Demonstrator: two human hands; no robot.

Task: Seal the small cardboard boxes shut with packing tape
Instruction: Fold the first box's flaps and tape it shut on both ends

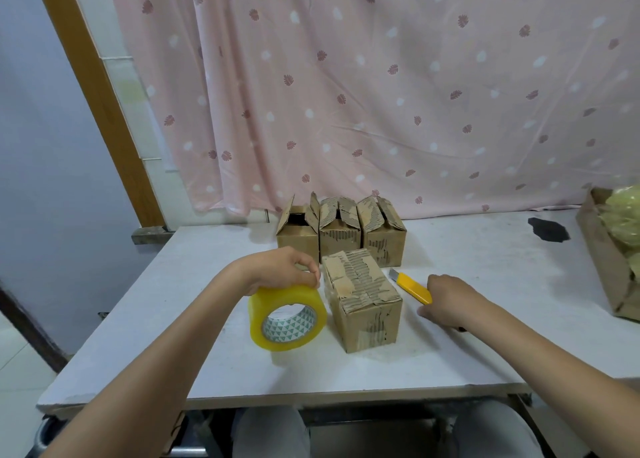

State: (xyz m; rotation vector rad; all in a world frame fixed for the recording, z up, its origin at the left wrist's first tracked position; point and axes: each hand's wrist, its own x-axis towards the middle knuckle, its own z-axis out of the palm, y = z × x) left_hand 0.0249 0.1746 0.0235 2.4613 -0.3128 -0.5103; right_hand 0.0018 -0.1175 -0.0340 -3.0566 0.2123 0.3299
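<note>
A small cardboard box [363, 298] with its flaps folded down stands on the white table [450, 346], nearest to me. Behind it stand three more small boxes [341, 235] in a row, their top flaps up. My left hand [287, 267] grips the top of a yellowish roll of packing tape [287, 317] that stands on edge just left of the near box. My right hand [446, 300] rests on the table right of the box, fingers curled at the handle end of a yellow utility knife [414, 287]. Whether it grips the knife is hidden.
A large open cardboard box [606, 260] with pale yellow-green material stands at the table's right edge. A dark patch [549, 230] marks the table at the back right. A pink patterned curtain hangs behind the table. My knees show below the front edge.
</note>
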